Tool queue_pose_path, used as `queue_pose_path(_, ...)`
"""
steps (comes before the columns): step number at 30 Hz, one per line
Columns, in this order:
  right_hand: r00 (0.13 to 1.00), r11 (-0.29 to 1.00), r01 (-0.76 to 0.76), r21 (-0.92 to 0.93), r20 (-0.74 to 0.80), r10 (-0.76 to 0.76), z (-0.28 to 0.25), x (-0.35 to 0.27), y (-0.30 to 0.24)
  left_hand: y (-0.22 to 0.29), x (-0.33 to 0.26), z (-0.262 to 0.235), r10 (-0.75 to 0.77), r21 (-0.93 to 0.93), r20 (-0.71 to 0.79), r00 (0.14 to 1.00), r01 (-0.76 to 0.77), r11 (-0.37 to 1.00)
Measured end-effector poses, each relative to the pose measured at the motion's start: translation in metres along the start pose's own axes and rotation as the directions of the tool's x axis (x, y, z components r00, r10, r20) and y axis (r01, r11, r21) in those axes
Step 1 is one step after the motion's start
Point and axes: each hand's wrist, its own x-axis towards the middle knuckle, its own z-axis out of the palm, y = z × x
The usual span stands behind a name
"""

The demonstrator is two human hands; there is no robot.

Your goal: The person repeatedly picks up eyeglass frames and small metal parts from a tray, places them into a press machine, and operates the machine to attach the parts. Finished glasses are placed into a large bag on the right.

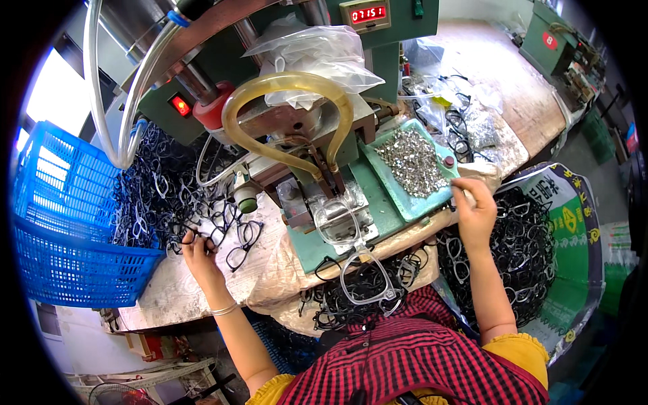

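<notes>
My left hand [202, 264] is on the left of the bench with its fingers closed around a black eyeglass frame [186, 233] at the edge of a pile. Beside it lie loose black frames, one of them [237, 256] closer to me. My right hand [476, 210] is at the right edge of a pale green tray [413, 214]. Its thumb and forefinger are pinched together; anything between them is too small to make out. Small silvery metal pieces [412, 162] fill the tray. A clear eyeglass frame [368, 299] sits at the machine's work spot, one rim under the tool, the other toward me.
Ahead stands a green machine [398, 74] with a curved yellowish tube [287, 82] and heating tool tips. A blue crate [74, 250] stands left. Dark frames are heaped at the bench's front edge [358, 283] and in a green sack [570, 236] on the right.
</notes>
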Motion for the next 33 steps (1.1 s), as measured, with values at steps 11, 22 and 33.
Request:
queue_pose_path(11,0.957,0.768,-0.090,0.634,0.270,-0.111,0.100,0.021,-0.107,-0.008,-0.075,0.088,0.059,-0.150,0.168,0.984,-0.034,0.988)
queue_pose_path(22,0.922,0.636,-0.292,0.714,0.387,-0.013,0.092,0.020,-0.133,0.079,-0.121,0.120,0.721,-0.170,0.237,0.651,-0.703,0.690)
queue_pose_path(33,0.919,0.964,0.216,-0.156,0.364,-0.147,0.071,0.046,-0.047,0.102,-0.140,0.163,0.641,-0.200,0.766,0.047,-0.930,0.307)
